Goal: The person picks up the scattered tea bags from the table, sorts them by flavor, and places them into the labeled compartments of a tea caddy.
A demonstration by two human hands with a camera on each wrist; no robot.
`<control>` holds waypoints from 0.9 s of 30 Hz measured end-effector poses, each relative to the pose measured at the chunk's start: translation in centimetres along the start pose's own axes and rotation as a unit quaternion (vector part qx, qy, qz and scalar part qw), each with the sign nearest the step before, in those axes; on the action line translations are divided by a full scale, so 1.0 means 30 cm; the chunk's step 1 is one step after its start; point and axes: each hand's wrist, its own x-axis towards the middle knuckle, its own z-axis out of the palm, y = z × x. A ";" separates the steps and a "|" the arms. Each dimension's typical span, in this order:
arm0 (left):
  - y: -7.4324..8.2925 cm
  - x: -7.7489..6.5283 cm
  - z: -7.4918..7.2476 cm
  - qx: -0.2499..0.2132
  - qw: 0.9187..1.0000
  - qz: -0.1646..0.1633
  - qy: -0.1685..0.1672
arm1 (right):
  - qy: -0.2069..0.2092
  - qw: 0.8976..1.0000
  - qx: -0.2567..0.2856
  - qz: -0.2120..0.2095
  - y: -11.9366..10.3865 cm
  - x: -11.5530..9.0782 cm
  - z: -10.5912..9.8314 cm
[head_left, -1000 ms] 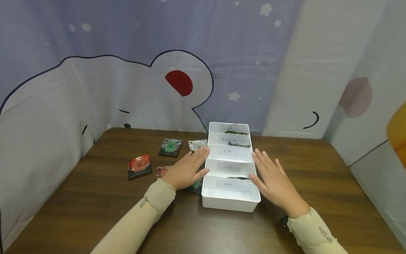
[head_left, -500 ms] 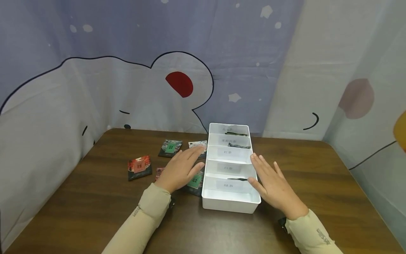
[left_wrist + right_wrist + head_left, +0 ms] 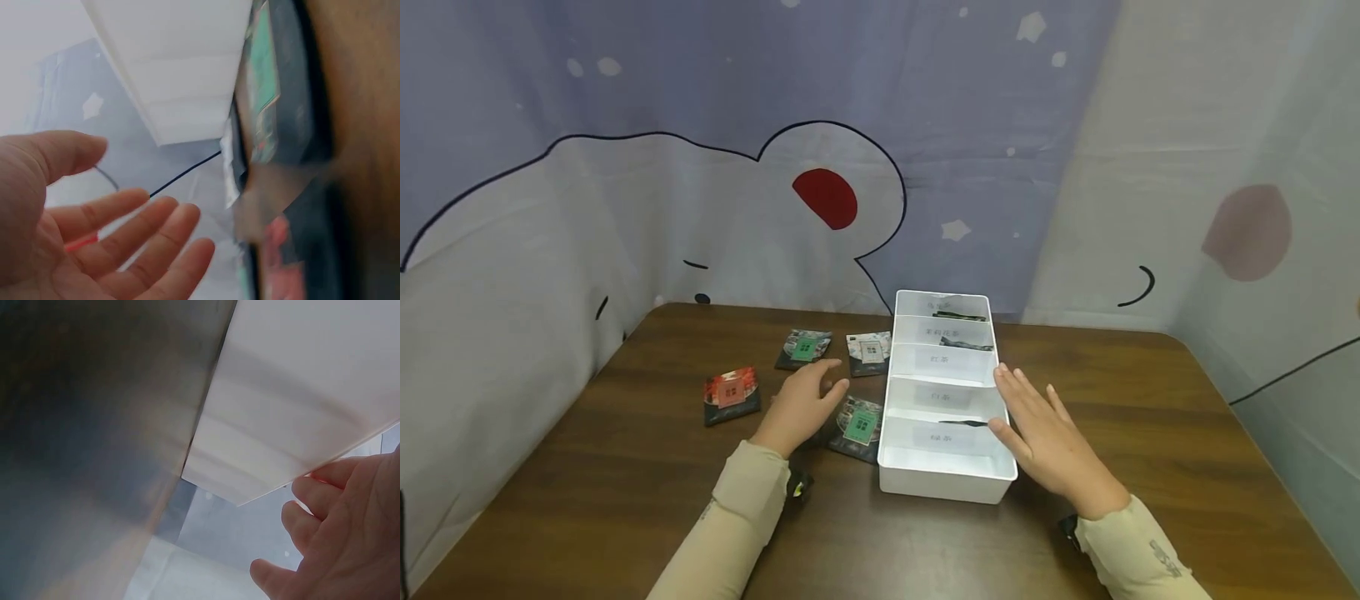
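Note:
A long white divided box (image 3: 947, 482) stands on the table, its compartments marked with printed labels. My right hand (image 3: 1051, 446) rests along the box's right side, fingers straight and right at the rim. In the right wrist view, the fingers (image 3: 306, 528) lie beside the box wall. Left of the box, my left hand (image 3: 801, 408) hovers over the tea packets with relaxed, slightly bent fingers and nothing in them. A dark packet with a green label (image 3: 859, 427) lies just right of that hand. Another packet below the hand is mostly hidden.
A red-and-black packet (image 3: 731, 394) lies furthest left. Further back are a green-labelled packet (image 3: 803, 347) and a white-and-black one (image 3: 869, 353) close to the box. Dark packet edges (image 3: 964, 344) show inside several compartments. A printed curtain (image 3: 730, 208) hangs behind the wooden table (image 3: 1150, 417).
My left hand has moved away from the box's left rim, leftward over the packets, and its fingers have bent a little. The right hand stays nearly in place at the box.

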 end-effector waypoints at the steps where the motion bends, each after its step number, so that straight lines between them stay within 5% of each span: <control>1: -0.006 0.000 0.006 -0.009 1.000 -0.011 -0.005 | -0.001 1.000 0.002 -0.001 -0.002 0.003 0.003; 8: -0.037 0.006 0.048 -0.044 0.997 -0.060 -0.020 | -0.002 1.000 0.010 0.002 -0.007 0.008 0.012; 19: -0.042 0.030 0.080 -0.056 0.996 -0.062 -0.044 | 0.000 1.000 0.009 0.011 0.011 -0.006 -0.001; 27: -0.074 0.027 0.063 -0.145 0.982 -0.105 -0.064 | -0.001 1.000 0.015 0.006 0.006 -0.002 0.009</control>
